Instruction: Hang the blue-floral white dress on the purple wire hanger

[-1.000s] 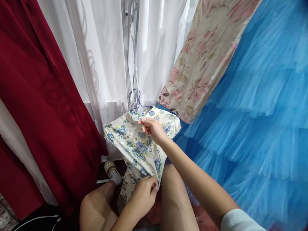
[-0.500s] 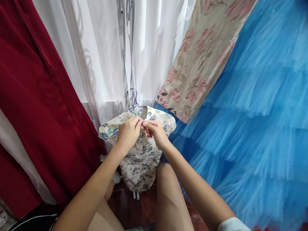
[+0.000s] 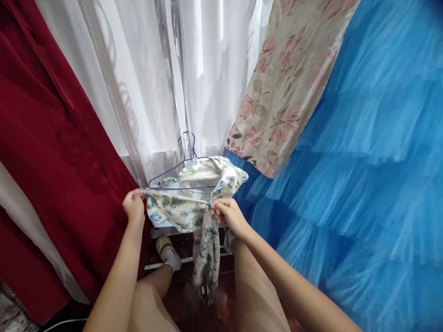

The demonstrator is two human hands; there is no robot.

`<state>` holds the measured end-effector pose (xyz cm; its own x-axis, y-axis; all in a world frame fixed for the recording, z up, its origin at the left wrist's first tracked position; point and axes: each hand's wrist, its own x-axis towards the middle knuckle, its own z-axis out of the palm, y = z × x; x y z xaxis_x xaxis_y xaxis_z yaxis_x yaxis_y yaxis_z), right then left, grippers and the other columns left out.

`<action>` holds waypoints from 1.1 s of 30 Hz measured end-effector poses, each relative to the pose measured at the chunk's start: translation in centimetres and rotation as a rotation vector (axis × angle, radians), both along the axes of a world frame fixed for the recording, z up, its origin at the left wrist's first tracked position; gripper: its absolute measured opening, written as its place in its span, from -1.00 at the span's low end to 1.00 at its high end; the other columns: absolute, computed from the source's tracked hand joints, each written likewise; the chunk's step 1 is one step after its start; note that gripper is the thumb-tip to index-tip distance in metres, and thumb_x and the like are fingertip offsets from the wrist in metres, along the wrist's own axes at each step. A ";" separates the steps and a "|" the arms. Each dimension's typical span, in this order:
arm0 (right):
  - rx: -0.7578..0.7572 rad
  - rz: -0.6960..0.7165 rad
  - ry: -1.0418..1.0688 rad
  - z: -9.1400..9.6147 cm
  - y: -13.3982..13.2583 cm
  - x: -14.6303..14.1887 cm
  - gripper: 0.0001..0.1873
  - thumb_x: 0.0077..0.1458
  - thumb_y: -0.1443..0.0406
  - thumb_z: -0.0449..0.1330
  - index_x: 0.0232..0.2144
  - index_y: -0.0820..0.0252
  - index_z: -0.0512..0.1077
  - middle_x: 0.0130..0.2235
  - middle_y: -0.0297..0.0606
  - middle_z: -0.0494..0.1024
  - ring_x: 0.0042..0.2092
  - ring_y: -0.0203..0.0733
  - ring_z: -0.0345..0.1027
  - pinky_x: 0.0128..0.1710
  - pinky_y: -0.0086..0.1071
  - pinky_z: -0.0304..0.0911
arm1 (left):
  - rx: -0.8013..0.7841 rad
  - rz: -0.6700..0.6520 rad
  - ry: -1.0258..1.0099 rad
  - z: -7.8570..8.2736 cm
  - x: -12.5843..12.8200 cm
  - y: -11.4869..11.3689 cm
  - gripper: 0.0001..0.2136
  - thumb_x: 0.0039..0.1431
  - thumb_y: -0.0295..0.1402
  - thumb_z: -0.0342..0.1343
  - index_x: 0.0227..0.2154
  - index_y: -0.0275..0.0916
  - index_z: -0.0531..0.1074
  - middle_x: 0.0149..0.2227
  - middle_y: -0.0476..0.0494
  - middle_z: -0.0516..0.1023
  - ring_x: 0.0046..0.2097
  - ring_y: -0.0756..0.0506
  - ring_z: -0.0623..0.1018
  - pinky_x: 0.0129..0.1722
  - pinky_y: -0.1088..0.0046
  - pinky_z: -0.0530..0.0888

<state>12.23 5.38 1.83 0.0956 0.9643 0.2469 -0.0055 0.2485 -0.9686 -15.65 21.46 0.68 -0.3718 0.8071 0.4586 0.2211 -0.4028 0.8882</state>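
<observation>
A white blouse with a blue floral print (image 3: 176, 210) is stretched sideways in front of me, partly off a purple hanger (image 3: 173, 188). My left hand (image 3: 134, 205) is closed on the blouse's edge at the left, just beyond the hanger's left end. Near the middle, my right hand (image 3: 224, 212) pinches the blouse at its front opening. The hanger's left arm and lower bar lie bare, while its right end is covered by the cloth. Below my right hand the lower part of the blouse hangs bunched.
Red cloth (image 3: 69, 161) hangs at the left and white cloth (image 3: 145, 92) behind. To the right hang a beige floral garment (image 3: 273, 101) and a blue ruffled tulle dress (image 3: 363, 184). A clog (image 3: 163, 247) on my foot rests by a white metal bar (image 3: 187, 260).
My hands were together at the blouse's neckline. The left hand has moved left, pulling one side of the blouse off the hanger; the right hand has moved slightly down.
</observation>
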 end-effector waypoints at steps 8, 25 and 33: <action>-0.183 -0.381 -0.068 -7.4 -1.5 6.9 -0.66 0.05 0.11 -0.03 -0.66 0.11 0.26 -0.70 -0.39 0.22 -0.62 -0.28 0.00 -0.58 -0.40 -0.12 | -0.203 -0.580 -0.024 -6.8 6.5 -7.8 -0.60 0.02 -0.01 0.17 -0.35 -0.32 0.50 -0.31 -0.23 0.59 -0.20 -0.19 0.58 -0.14 0.27 0.50; -0.361 0.421 0.196 -9.2 -9.6 -1.6 -0.59 0.03 0.05 0.20 -0.15 0.16 0.52 -0.19 -0.15 0.59 -0.11 0.03 0.44 -0.04 -0.17 0.28 | -0.110 -0.899 0.326 -3.2 11.2 -22.4 -0.77 0.33 -0.26 -0.04 -0.09 -0.16 0.48 -0.10 -0.18 0.52 -0.01 -0.15 0.46 0.08 0.32 0.33; -0.525 0.420 0.670 -8.9 -10.5 -4.0 -0.33 0.15 -0.11 0.01 0.05 0.23 0.45 -0.15 -0.01 0.63 -0.04 0.12 0.49 0.02 -0.10 0.28 | -0.446 -1.234 0.110 -10.3 3.7 -22.4 -0.19 0.04 0.28 -0.01 0.25 -0.12 0.21 0.19 -0.31 0.34 0.24 -0.35 0.32 0.19 0.01 0.23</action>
